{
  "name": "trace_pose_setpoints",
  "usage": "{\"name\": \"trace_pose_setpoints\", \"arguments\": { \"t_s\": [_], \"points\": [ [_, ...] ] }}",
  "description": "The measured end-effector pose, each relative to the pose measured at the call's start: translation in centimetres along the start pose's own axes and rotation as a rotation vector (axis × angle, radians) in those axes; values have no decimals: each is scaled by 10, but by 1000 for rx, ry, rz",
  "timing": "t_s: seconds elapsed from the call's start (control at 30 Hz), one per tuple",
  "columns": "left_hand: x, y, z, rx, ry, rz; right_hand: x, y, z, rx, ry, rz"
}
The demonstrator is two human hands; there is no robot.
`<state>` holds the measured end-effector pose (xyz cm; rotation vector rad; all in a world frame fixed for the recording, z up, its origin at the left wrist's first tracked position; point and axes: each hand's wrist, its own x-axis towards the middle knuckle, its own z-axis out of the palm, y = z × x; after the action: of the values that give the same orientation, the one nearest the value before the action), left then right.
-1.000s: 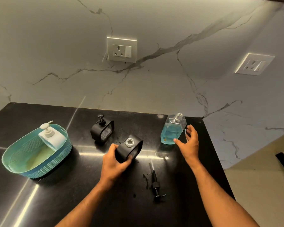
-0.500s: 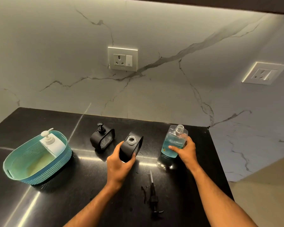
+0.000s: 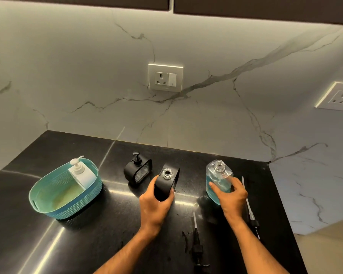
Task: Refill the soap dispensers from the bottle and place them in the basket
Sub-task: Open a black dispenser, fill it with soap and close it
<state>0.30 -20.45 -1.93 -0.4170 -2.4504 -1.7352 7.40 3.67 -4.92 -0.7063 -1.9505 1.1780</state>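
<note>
- Left hand (image 3: 156, 202), centre of frame: wrapped around a black soap dispenser (image 3: 166, 183) with its neck uncapped, tilted on the black desk (image 3: 107, 244).
- Right hand (image 3: 231, 196), right of centre: gripping a clear refill bottle (image 3: 216, 179), cap off, partly filled with blue liquid.
- Second black dispenser (image 3: 138, 171), pump fitted, stands just left of the held one.
- Teal basket (image 3: 65, 204), lower left, contains a white dispenser (image 3: 81, 175).
- Two loose pumps lie on the desk: one (image 3: 197, 242) between the forearms, one (image 3: 250, 210) right of the right hand.
</note>
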Motion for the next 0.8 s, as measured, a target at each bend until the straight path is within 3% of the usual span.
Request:
{"name": "trace_pose_setpoints", "arguments": {
  "t_s": [0.37,0.8],
  "points": [
    [-7,3,-22,-9,111,11,-19,-75,24,-101,43,-324],
    [-11,-6,-62,43,83,86,-48,-119,40,-382,-85,-553]
  ]
}}
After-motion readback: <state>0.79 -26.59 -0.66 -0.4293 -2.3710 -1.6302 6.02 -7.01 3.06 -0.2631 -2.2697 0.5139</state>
